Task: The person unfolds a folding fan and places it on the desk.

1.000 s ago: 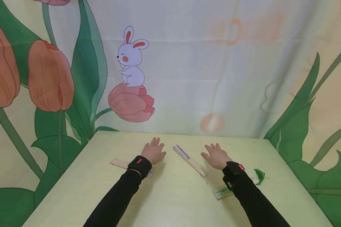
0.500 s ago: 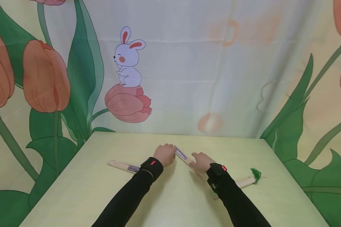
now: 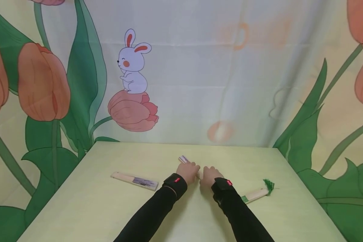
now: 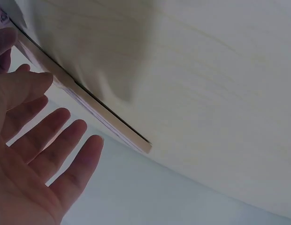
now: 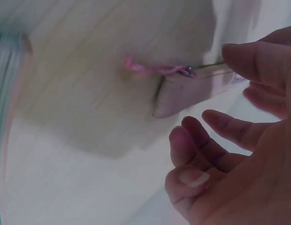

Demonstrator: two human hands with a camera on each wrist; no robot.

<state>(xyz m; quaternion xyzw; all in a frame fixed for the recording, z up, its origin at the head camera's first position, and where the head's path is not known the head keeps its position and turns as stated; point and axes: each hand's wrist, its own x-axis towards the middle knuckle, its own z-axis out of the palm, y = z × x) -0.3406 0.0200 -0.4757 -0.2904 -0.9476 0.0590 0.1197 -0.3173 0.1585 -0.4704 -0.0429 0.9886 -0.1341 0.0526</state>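
Reaching forward and close together just below the head view's centre, the left hand point(image 3: 187, 172) has spread, slightly bent fingers and the right hand point(image 3: 210, 176) loosely curved ones, both at the folded fan point(image 3: 184, 159) slanting mid-frame, though whether either touches it I cannot tell.

The left arm point(image 3: 145, 215) and right arm point(image 3: 246, 213) reach forward and slant inward, with the left hand point(image 3: 188, 172) and right hand point(image 3: 211, 176) near each other, just apart, backs up. The left fingers point(image 4: 65, 146) are spread and gently curved, the left thumb point(image 4: 30, 88) extended. The right fingers point(image 5: 237, 131) seem more bent, though the dim view leaves that uncertain; the right thumb point(image 5: 260, 61) is extended too.
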